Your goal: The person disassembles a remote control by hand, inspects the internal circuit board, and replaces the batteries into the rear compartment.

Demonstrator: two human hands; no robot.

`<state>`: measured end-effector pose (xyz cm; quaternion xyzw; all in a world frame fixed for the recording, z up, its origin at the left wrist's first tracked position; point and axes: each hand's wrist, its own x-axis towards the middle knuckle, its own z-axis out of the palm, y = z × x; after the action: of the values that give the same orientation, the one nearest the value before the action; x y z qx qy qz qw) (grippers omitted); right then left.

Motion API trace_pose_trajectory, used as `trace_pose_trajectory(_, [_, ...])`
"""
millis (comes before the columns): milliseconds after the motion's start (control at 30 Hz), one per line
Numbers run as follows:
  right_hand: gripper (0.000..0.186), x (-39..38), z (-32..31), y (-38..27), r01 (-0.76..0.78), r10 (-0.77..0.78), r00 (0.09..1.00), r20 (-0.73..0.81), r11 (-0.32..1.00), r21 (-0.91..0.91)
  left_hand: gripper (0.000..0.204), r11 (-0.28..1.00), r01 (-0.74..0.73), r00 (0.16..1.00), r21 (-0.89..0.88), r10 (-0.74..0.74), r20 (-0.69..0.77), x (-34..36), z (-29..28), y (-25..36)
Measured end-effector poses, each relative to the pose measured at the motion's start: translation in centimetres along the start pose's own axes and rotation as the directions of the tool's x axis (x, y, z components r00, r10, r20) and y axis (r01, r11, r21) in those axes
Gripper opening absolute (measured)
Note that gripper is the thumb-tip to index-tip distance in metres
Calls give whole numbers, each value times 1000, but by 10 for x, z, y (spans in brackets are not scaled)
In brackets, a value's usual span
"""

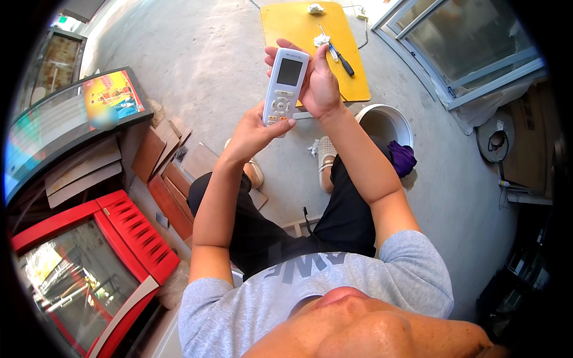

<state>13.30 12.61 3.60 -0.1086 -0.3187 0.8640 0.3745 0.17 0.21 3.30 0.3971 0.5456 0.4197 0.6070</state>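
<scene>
A white remote control with a grey screen is held up in front of me, screen facing up and slightly tilted. My left hand grips its lower end, with the thumb lying across the bottom buttons. My right hand cradles its upper right side; the fingers pass behind it and the thumb points up beside the screen. Just beyond, on the yellow table, lie a black-handled screwdriver, a thinner tool with a pale handle and a crumpled white tissue.
A white bucket with a purple cloth over its rim stands right of my legs. Left are a red glass-fronted cabinet, a glass display case and wooden boards. A framed glass door stands far right.
</scene>
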Motion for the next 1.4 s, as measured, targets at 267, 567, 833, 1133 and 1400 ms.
trace_pose_trajectory(267, [64, 2, 2, -4, -19, 15, 999, -38, 994, -109, 58, 925, 74, 996, -374, -49, 77, 0, 3, 6])
trace_pose_trajectory(567, [68, -3, -8, -6, 117, -238, 971, 22, 391, -913, 70, 742, 209, 975, -637, -109, 193, 13, 4, -1])
trace_pose_trajectory(833, [42, 6, -16, -17, 30, -386, 919, -72, 253, -967, 68, 822, 227, 968, -523, -130, 216, 21, 4, -12])
trace_pose_trajectory(1133, [49, 11, -35, -28, -10, -360, 932, -42, 90, -996, 66, 777, 267, 947, -571, -102, 305, 22, 2, -12])
trace_pose_trajectory(1400, [36, 9, -69, -81, 51, -581, 805, -123, 275, -960, 54, 506, 4, 978, -862, 177, 108, 8, -36, 0])
